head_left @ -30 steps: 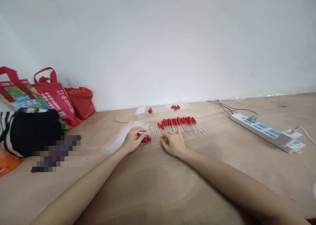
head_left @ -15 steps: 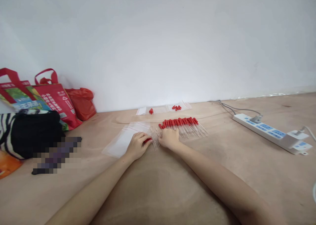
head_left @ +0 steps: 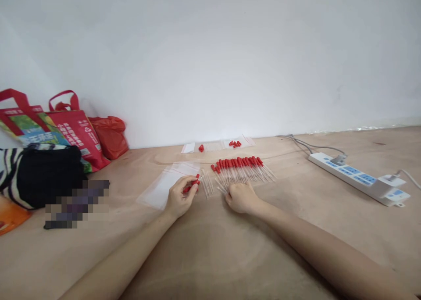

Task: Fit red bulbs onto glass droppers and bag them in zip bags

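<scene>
Clutching red bulbs [head_left: 196, 182], the left grip [head_left: 179, 198], at nine o'clock from a curled right grip [head_left: 241, 198] whose hold I can't tell, looks crowded enough that one could slip and roll among the loose tubes [head_left: 207, 184] at its two o'clock.

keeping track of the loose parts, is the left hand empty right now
No, the left hand has red dropper bulbs in its grip, showing between thumb and fingers.
</scene>
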Demonstrator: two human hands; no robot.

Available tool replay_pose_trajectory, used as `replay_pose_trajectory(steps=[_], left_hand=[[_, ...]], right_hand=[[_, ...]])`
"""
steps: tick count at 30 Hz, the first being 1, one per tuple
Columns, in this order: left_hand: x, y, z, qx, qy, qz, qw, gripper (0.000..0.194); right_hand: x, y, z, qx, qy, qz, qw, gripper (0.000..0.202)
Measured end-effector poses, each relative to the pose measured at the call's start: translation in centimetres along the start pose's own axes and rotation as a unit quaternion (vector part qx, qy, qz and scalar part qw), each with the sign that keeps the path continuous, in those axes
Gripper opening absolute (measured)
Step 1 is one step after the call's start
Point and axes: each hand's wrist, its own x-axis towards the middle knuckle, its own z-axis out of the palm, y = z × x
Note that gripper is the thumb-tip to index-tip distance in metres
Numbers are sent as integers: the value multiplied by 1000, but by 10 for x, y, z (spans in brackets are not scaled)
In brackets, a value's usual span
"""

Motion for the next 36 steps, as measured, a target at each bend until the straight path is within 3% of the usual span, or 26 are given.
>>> replay_pose_trajectory(steps=[5, 10, 16, 21, 24, 27, 32, 36], left_hand=[[-4, 3, 13, -6, 4, -34, 999, 18], [-5, 1, 17, -10, -29, -36, 999, 20], [-3, -1, 14, 105, -50, 14, 993, 25], [-2, 0, 13, 135, -57, 48, 988, 23], [-1, 3, 13, 139, -57, 74, 986, 21], [0, 5, 12, 130, -45, 90, 986, 19], [0, 4, 11, 130, -55, 82, 987, 15], [-1, 4, 10, 151, -59, 66, 985, 5]], right_hand=[[-5, 12, 3, 16, 0, 0, 1000, 23], [6, 2, 4, 60, 8, 20, 998, 26], [15, 1, 10, 144, 44, -32, 988, 37], [7, -3, 13, 127, 95, -59, 985, 25], [2, -14, 16, 126, 124, -61, 982, 30], [0, -21, 17, 136, 107, -32, 984, 35], [-2, -14, 10, 189, 21, 9, 982, 29], [-5, -7, 4, 127, 16, 29, 991, 27]])
